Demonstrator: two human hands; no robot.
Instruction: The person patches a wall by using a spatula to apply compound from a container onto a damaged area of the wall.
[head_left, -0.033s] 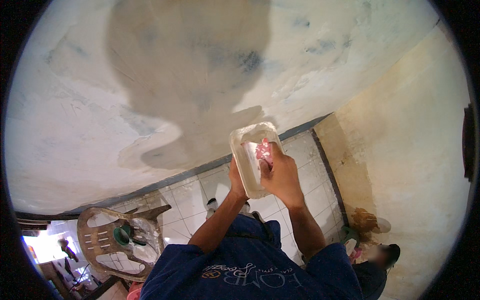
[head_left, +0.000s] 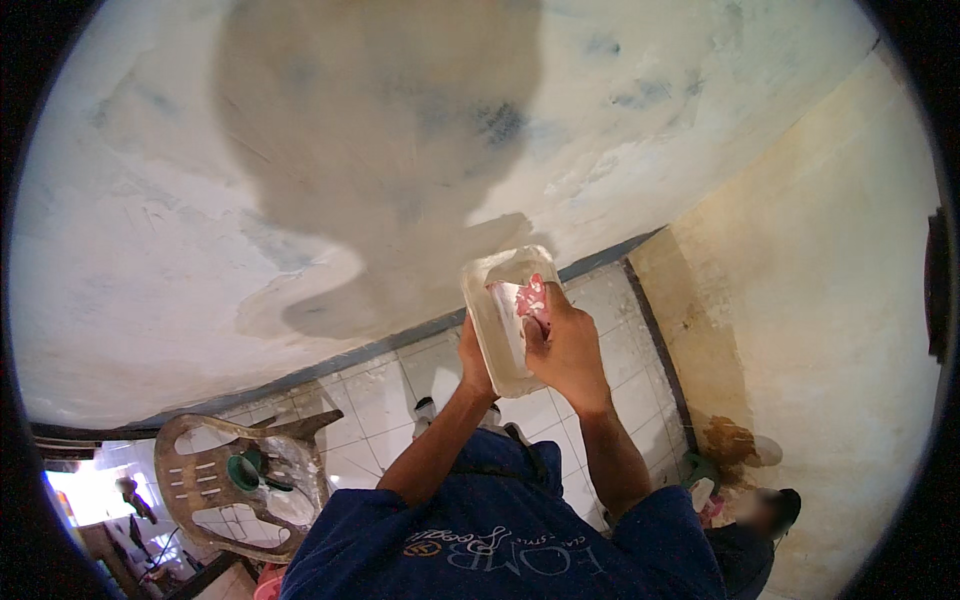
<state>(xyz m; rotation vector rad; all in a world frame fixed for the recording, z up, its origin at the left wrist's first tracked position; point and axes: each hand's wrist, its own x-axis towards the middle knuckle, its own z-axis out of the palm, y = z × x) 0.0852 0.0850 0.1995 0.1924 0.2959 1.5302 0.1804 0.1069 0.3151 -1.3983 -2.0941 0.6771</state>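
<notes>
My left hand (head_left: 474,360) holds a pale rectangular tray (head_left: 515,384) from its left side. Its fingers are mostly hidden behind the tray. In my right hand (head_left: 570,358) is a putty knife (head_left: 533,300) with a pink-red handle spotted with white paste, thumb and fingers closed round it. The knife's flat metal blade lies over the inside of the tray and points left. Whitish residue coats the tray's walls. Both hands are in front of my body, a little away from the patchy wall (head_left: 400,150).
A brown plastic chair (head_left: 175,465) stands at the lower left, with a green scoop-like container (head_left: 243,470) and a plastic bag on it. A person (head_left: 745,545) is at the lower right near the stained side wall (head_left: 800,350). White floor tiles (head_left: 380,400) run below.
My right hand and the putty knife have shifted very slightly to the right. The tray has barely moved; the rest looks the same.
</notes>
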